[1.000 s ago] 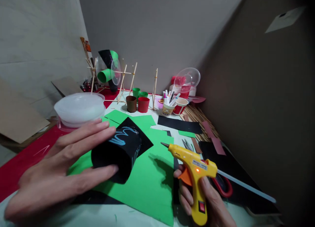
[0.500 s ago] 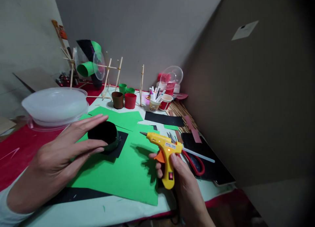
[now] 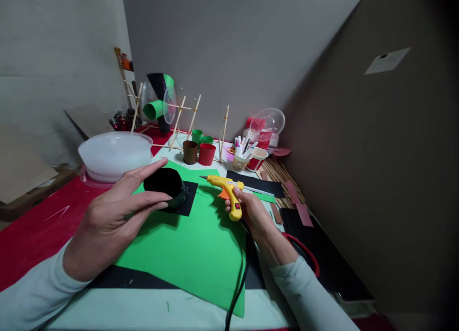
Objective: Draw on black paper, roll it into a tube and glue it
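Over the green sheet point(image 3: 193, 254), my left hand point(image 3: 107, 218) clasps the black cup point(image 3: 165, 182), a black square point(image 3: 191, 200) under it; near the sheet's right edge, my right hand point(image 3: 253, 211) grips the yellow glue gun point(image 3: 229, 187). Likely I'm gluing; next calls for a careful nozzle at the cup's base.

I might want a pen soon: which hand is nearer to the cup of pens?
The right. The right hand, around the yellow glue gun, is on the near side of the cup of pens; the left hand, holding the black tube, is farther off to the cup's left.
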`<action>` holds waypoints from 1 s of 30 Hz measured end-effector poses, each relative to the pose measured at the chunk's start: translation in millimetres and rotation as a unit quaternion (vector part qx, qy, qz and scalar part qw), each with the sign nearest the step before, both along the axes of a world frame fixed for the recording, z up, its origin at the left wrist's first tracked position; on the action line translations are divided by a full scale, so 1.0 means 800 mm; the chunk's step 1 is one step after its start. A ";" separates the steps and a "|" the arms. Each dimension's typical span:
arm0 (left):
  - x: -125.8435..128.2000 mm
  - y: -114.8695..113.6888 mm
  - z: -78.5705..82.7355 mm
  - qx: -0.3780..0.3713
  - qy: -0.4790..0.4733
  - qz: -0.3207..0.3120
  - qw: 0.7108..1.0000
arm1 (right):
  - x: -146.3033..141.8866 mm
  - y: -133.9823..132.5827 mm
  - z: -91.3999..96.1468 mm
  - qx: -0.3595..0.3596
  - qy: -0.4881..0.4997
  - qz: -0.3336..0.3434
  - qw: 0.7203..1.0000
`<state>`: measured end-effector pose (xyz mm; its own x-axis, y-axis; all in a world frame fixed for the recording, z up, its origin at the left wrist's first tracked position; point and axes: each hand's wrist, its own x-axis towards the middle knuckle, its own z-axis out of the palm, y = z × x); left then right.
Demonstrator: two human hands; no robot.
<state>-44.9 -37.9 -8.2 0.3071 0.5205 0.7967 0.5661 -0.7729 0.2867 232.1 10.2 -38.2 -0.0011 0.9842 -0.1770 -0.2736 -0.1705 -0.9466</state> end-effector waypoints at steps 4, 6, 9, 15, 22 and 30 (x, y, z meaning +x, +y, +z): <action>0.003 -0.002 -0.001 -0.005 -0.027 0.001 1.000 | -0.004 -0.001 -0.008 0.004 -0.051 0.004 0.999; 0.004 -0.003 0.001 0.003 -0.026 -0.017 0.999 | -0.005 -0.006 -0.008 0.017 -0.082 0.011 0.996; 0.005 -0.003 0.003 0.017 -0.015 -0.051 0.998 | -0.003 -0.013 -0.003 0.041 -0.154 0.027 0.987; 0.005 -0.005 0.003 0.051 0.014 -0.071 0.996 | 0.017 -0.020 0.012 0.118 -0.367 -0.008 0.923; 0.006 -0.010 0.001 0.073 0.070 -0.047 0.994 | 0.019 -0.042 0.035 0.245 -0.483 -0.041 0.840; 0.008 -0.011 -0.005 0.027 0.110 -0.084 0.990 | -0.019 -0.085 0.063 0.587 -0.471 0.038 0.657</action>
